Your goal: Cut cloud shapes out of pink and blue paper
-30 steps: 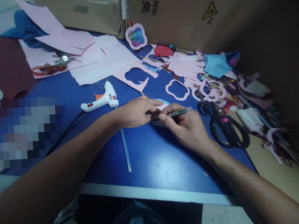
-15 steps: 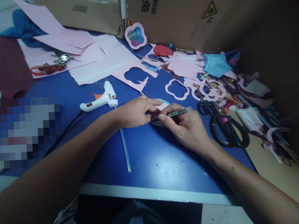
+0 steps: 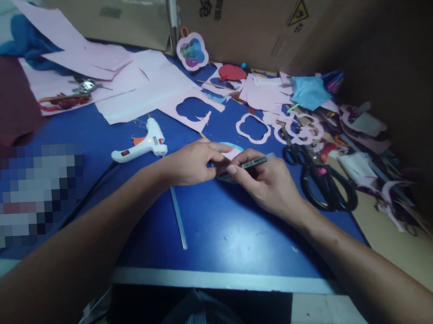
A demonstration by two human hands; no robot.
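Observation:
My right hand (image 3: 270, 181) is closed round a slim pen (image 3: 254, 161), its grip low and close to the blue table. My left hand (image 3: 191, 163) curls its thumb and fingers over a small pink paper piece (image 3: 232, 154), with a light blue piece (image 3: 233, 145) showing behind it. The fingers of both hands almost meet and hide most of the paper and the pen's tip. Left of my left hand lies a white glue gun (image 3: 145, 145) with an orange trigger. A clear glue stick (image 3: 178, 217) runs out from under my left wrist.
Large black-handled scissors (image 3: 328, 187) and a smaller pair (image 3: 295, 154) lie to the right, beside pink flower-shaped rings (image 3: 253, 128) and paper scraps. Pink sheets (image 3: 126, 96) cover the back left. A flower-shaped ornament (image 3: 192, 52) leans against a cardboard box (image 3: 246, 30).
The whole view has shifted slightly, so things appear a little further left. Both hands keep nearly the same pose over the paper, the pen still in my right hand.

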